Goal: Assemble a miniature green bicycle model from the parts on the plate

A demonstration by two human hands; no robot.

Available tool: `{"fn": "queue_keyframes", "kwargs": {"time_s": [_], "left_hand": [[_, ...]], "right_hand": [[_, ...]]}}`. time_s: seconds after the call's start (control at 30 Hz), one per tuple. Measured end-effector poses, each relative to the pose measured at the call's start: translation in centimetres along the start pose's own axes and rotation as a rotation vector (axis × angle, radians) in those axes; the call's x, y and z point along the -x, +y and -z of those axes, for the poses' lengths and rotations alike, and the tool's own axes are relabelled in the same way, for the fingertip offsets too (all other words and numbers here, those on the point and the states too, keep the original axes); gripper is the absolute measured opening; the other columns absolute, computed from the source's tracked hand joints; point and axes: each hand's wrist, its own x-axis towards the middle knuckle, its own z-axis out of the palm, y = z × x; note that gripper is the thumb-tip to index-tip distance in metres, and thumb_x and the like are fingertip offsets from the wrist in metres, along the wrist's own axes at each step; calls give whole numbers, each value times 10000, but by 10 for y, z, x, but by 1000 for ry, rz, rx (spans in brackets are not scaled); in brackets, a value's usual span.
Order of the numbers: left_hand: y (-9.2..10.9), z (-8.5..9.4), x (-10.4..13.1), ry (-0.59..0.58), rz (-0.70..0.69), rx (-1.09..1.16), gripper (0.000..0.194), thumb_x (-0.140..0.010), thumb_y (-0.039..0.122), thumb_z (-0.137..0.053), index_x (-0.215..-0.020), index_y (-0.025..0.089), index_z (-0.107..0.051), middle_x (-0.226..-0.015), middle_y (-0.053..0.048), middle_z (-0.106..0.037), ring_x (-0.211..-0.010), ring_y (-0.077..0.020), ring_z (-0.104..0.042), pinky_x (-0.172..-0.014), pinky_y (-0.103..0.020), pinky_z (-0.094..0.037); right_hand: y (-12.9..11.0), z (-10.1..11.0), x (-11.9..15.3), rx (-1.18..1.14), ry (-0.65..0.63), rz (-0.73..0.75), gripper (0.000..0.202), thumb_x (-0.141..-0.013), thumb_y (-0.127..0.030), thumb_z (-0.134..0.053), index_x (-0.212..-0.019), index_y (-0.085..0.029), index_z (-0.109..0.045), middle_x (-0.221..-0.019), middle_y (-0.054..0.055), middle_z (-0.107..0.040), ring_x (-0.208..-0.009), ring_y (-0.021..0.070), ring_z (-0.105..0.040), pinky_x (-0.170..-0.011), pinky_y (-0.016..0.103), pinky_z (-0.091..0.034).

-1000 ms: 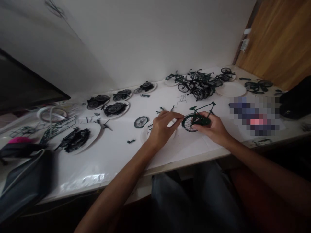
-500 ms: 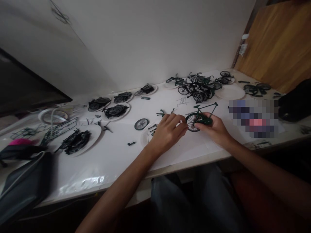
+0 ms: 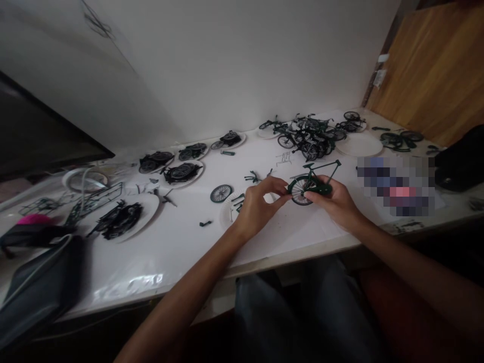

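A dark green model bicycle (image 3: 310, 177) is held above the table's front part, its frame fitted with one spoked wheel under a fender and no wheel at the other end. My right hand (image 3: 342, 204) grips it from the right, thumb across the wheel's side and fingers behind the frame. From the left, thumb and forefinger of my left hand (image 3: 260, 204) pinch at the outer edge of that wheel and fender. Under my left hand lies a white paper plate (image 3: 226, 214) with small parts. Beside it are a loose spoked wheel (image 3: 221, 193) and green handlebars (image 3: 252, 175).
Finished-looking model bicycles (image 3: 310, 133) are heaped at the back. Plates of dark parts (image 3: 181, 172) stand left, with a larger plate (image 3: 149, 214) nearer me. A small black part (image 3: 205, 223) lies in front. At left is a dark bag (image 3: 45, 277); at right, a wooden board (image 3: 431, 70).
My left hand has turned slightly, and its curled fingers have drawn into a clearer thumb-and-forefinger pinch at the wheel's edge. The right hand and bicycle stay nearly still.
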Motion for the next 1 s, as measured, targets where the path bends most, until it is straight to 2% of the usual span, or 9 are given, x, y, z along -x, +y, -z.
{"fn": "queue_keyframes", "kwargs": {"time_s": [0.23,0.53,0.67,0.77,0.87,1.0], "left_hand": [[6,2,0,-48,-62,-46,236,-875,140,-680,-1095,195,-613,-995,-44,-691,-873,-148,-671,-759,-267,-565],[5,2,0,-62,-57,-40,126,-893,132,-633,-1002,195,-622,-974,-39,-690,-834,-143,-657,-765,-283,-552],[4,4,-1,-61,-189,-153,51,-944,170,-612,-986,192,-630,-1009,-62,-711,-921,-172,-683,-830,-327,-555],[5,5,-2,-70,-277,-227,49,-963,166,-595,-1000,185,-622,-1052,-81,-711,-977,-188,-684,-854,-351,-548],[6,3,-1,-60,-249,-192,48,-948,146,-615,-983,177,-625,-1023,-74,-704,-942,-171,-681,-826,-318,-556],[8,-4,2,-26,-74,-57,170,-879,147,-710,-1030,187,-643,-973,-47,-708,-846,-144,-683,-775,-275,-582]], "right_hand": [[0,0,0,11,4,-3,413,-738,-396,-811,-1057,-188,-652,-989,45,-729,-892,201,-678,-820,330,-538],[5,2,-1,21,21,6,500,-722,-401,-827,-1129,-200,-619,-1085,70,-711,-984,216,-672,-896,361,-535],[4,1,-1,49,29,7,538,-718,-398,-825,-1161,-196,-599,-1118,81,-709,-1023,231,-676,-915,378,-543],[2,-1,0,24,36,-1,585,-715,-385,-825,-1204,-212,-555,-1087,72,-712,-987,230,-694,-864,372,-569],[2,-3,0,7,40,-21,680,-675,-367,-856,-1244,-237,-508,-1082,64,-705,-961,227,-703,-831,364,-582],[3,-5,-1,51,95,-20,712,-610,-361,-894,-1210,-240,-530,-1119,65,-687,-985,231,-695,-835,359,-583]]}}
